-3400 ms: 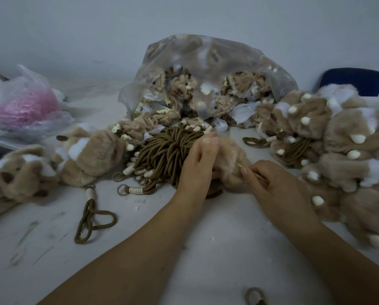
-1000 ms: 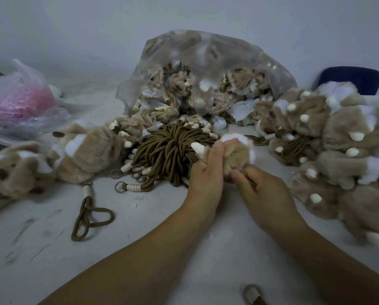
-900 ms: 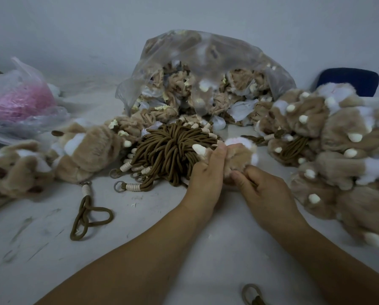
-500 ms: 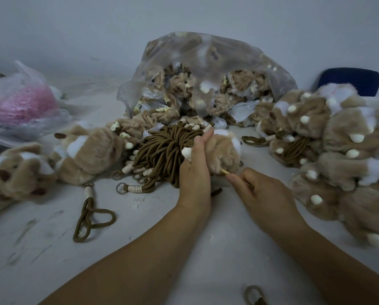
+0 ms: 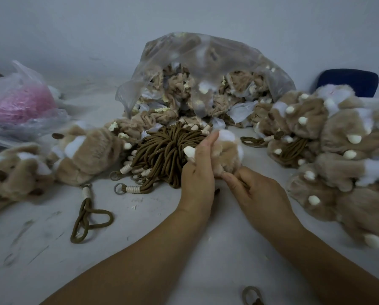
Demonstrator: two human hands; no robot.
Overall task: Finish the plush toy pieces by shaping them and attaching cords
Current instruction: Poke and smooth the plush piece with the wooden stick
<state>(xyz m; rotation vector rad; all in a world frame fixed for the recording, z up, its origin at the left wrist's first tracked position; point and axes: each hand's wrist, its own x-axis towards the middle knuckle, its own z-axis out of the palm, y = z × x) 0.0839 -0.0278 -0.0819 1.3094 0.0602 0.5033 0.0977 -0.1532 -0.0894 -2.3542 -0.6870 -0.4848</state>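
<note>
I count two bags, the clear bag (image 5: 206, 60) at twelve o'clock and the pink-filled bag (image 5: 19, 102) at ten; one cord bundle (image 5: 162, 148); one plush toy (image 5: 227, 153) held.

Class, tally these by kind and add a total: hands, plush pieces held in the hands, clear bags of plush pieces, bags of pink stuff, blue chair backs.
Hands: 2, left hand and right hand
Held plush piece: 1
Clear bag of plush pieces: 1
Bag of pink stuff: 1
Blue chair back: 1
Total: 6

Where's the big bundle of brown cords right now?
In the head view the cord bundle sits mid-table, just left of the left hand, in front of the clear plastic bag.
</note>
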